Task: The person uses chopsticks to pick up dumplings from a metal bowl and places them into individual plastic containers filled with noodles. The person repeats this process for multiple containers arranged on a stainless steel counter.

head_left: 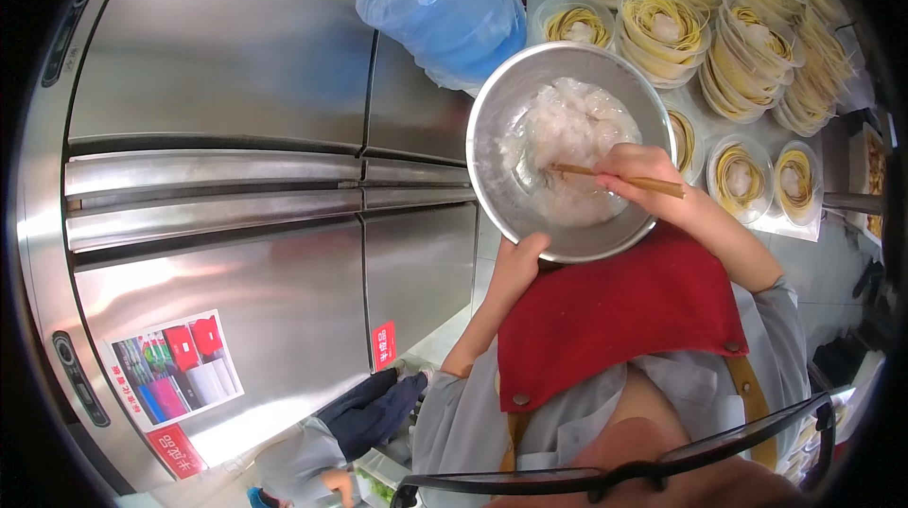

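A round steel mixing bowl [492,196] is held in front of my red apron. Inside it lies a heap of pale, translucent, wet pieces [577,120]; their exact kind I cannot make out. My left hand [520,260] grips the bowl's near rim, its thumb over the edge and the other fingers hidden beneath. Above the bowl's right side, my right hand [641,177] is closed around wooden chopsticks [662,187]. Their tips reach into the pale heap, left of the hand.
Stacked clear bowls of yellow noodles [662,30], topped with pale lumps, crowd the steel table [787,222] at the right. A blue bundle in clear plastic [445,11] sits behind the bowl. Steel refrigerator doors [218,63] fill the left. Another person [307,456] is at lower left.
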